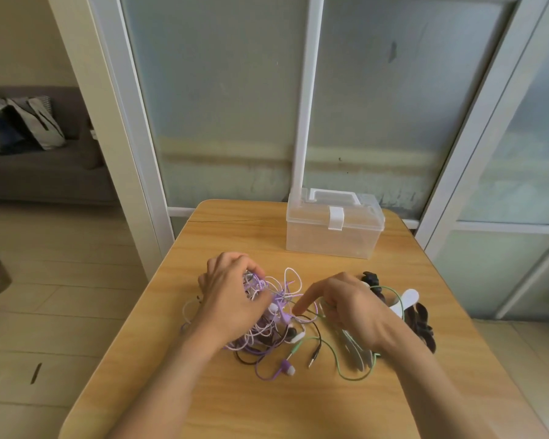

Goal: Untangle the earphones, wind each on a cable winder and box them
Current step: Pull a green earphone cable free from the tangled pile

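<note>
A tangle of earphones (pixel 276 315) in purple, white, black and green lies mid-table. My left hand (pixel 232 296) sits on its left side, fingers curled round a bunch of purple and white cords. My right hand (pixel 346 308) is to the right of the tangle. Its index finger points down onto the cords while the other fingers curl round the green cable (pixel 355 375), which loops toward the front. White cable winders (pixel 404 301) and black ones (pixel 422 327) lie partly hidden behind my right hand. A clear plastic box (pixel 333 226) with a latch stands shut at the back.
The wooden table (pixel 235 400) ends at a rounded left edge with tiled floor beyond. Frosted glass doors stand right behind the table. A grey sofa (pixel 38 172) with cushions is far off at the left.
</note>
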